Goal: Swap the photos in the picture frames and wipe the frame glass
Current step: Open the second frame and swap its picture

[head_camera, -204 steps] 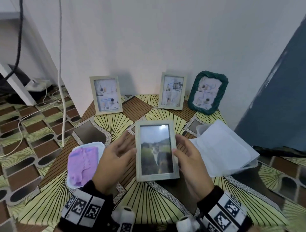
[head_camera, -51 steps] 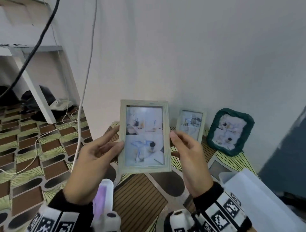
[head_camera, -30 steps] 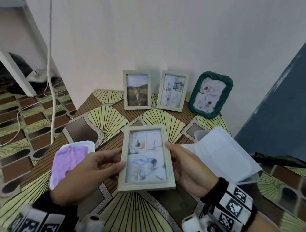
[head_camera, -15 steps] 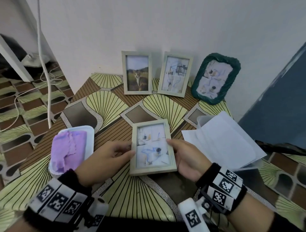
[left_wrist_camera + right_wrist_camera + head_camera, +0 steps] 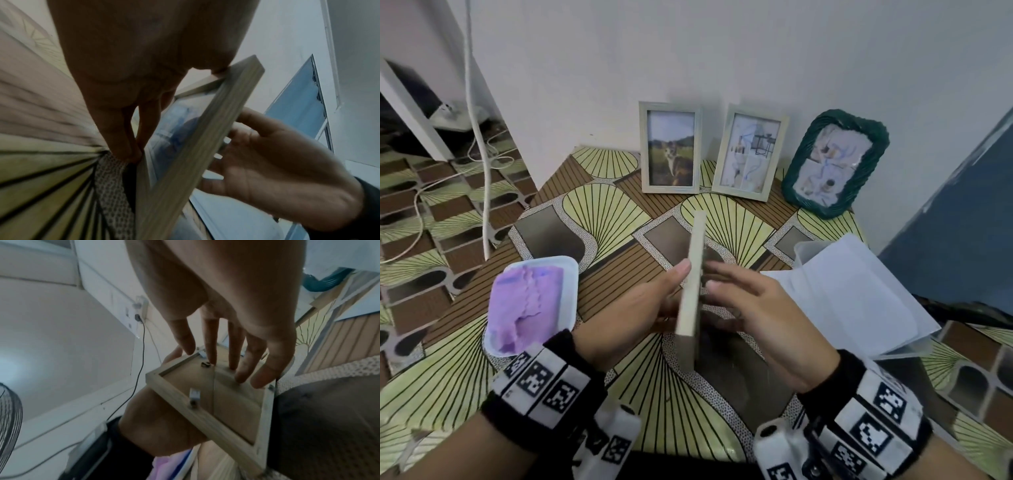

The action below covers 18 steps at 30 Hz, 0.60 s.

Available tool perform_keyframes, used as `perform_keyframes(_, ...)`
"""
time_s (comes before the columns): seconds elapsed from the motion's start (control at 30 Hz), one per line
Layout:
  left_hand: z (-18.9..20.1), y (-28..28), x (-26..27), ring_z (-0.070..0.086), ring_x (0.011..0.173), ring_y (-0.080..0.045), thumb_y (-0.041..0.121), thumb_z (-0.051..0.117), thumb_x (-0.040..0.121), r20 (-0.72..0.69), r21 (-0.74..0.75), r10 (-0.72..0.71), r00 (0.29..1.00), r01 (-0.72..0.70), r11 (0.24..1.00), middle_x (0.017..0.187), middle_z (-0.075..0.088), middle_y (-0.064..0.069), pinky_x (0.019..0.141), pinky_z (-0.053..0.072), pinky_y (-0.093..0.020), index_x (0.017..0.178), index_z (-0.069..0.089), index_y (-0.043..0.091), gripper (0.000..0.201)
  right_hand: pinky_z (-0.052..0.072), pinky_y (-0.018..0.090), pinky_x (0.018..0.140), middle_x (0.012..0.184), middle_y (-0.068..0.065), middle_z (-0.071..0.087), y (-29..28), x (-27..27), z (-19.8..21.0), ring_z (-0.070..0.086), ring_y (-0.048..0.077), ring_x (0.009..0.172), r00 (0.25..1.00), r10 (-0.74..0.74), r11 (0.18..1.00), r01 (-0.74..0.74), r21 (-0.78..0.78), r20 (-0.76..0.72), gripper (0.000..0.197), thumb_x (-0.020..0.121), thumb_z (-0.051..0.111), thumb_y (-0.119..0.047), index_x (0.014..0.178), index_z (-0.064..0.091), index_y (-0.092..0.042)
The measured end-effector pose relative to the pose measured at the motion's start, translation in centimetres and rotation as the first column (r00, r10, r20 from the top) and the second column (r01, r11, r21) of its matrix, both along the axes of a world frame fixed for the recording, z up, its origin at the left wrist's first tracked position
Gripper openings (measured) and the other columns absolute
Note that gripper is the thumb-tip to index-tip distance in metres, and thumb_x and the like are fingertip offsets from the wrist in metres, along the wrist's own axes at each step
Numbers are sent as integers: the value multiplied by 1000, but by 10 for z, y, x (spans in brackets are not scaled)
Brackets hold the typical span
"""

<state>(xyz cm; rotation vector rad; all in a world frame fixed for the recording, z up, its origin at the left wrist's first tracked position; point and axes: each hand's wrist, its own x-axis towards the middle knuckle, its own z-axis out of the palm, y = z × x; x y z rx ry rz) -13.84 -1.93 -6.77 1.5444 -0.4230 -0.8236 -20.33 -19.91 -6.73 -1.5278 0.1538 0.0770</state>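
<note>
Setting: patterned worktop [image 5: 599, 212] against a pale wall, where I sit with one frame in my grasp.
Left hand [image 5: 626, 308]: thumb over the upper edge and fingers along the glass side, gripping the pale wooden frame [image 5: 693, 274].
Right hand [image 5: 763, 315]: fingers spread and nearly straight, tips resting on the brown backing board [image 5: 232, 395]; it steadies the frame but does not clasp it.
Frame position: held edge-on above the worktop, between my hands, glass facing left and back facing right.
Back of frame: small metal tabs [image 5: 194, 396] sit on the inner rim; I judge these hold the board in.
Handling: light and stiff, I think, yet the glass makes it fragile. The wooden rails are the safe place to grip; pressing hard on the middle of the board or glass seems unwise.
Slip risk: the glass face looks smooth, so I would keep my grip on the wood.
Nearby left: white tray [image 5: 570, 274] with a purple cloth [image 5: 524, 308], just beside my left wrist.
Nearby right: clear box [image 5: 804, 250] with white sheets [image 5: 859, 294].
Far edge: cat-photo frame [image 5: 670, 148], a second pale frame [image 5: 750, 152] and a green woven frame [image 5: 835, 162] stand against the wall.
</note>
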Motion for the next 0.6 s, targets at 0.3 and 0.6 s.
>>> perform_keyframes(0.3,5,29,16,65,111,-30,18,51,97,149,8,161,976,-164,986,118,69,-13,94,53,-41,121,64,7,29,25,33,120,155,-20,34,8,0,-14,25,-3,144,970,243,778,-206,-594,-18,48,96,58,-38,142,52,-28)
perform_keyframes(0.6,-5,50,20,69,92,-5,9,59,94,404,306,-27,914,-107,946,103,74,8,84,54,-20,112,67,26,25,41,25,107,134,-14,61,2,0,-12,51,-1,126,956,294,649,-200,-734,-1,32,94,60,-35,123,70,-24)
